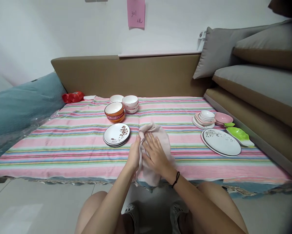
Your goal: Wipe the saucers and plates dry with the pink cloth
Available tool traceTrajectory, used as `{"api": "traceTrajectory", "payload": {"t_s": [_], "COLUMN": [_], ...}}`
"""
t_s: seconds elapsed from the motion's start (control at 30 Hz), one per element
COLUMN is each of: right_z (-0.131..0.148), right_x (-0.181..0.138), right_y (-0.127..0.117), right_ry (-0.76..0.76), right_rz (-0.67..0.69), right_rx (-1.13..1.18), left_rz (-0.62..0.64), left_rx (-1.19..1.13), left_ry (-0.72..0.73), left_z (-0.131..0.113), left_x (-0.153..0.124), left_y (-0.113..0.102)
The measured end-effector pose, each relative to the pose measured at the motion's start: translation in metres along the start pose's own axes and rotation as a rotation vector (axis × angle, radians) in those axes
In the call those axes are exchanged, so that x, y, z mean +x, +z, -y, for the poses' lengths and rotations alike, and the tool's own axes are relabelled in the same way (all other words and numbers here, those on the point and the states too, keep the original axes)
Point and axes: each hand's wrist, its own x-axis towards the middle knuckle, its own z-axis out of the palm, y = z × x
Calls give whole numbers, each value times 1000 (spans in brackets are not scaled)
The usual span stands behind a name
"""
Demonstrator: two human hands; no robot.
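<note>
A pale pink cloth (164, 138) is bunched between my two hands above the front edge of the striped cover. My left hand (134, 154) grips its left side, thumb up, with the other fingers hidden behind it. Against the cloth's near face lies my right hand (157, 156), fingers stretched out and slightly spread. Whether a dish sits inside the folds cannot be seen. Just left of my left hand is a short stack of round white plates (116, 134) with a brown flower print and dark rims.
Behind the plates stand stacked orange-sided bowls (114, 112) and white bowls (130, 102). At right are oval plates (221, 143), a green leaf-shaped dish (238, 134), a pink bowl (222, 118) and small white dishes (206, 115). Cushions (260, 78) rise on the right; a red package (73, 97) lies far left.
</note>
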Motion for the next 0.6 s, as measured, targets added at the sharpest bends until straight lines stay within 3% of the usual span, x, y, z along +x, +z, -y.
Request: {"api": "traceTrajectory", "payload": {"t_s": [0.13,0.3,0.47,0.6], "right_z": [-13,-11,0,-7], "right_x": [-1,-13,-8,2], "right_y": [1,-1,-14,-19], "right_ry": [160,132,-5,155], "right_rz": [-58,-29,-55,-210], "right_rx": [-52,-32,98,194], "left_rz": [-22,-142,-51,1], "left_rx": [35,-24,-57,25], "left_ry": [-103,-68,-114,-167], "left_z": [7,-1,-3,5], "left_x": [0,3,4,0], "left_y": [0,-4,-3,-3]}}
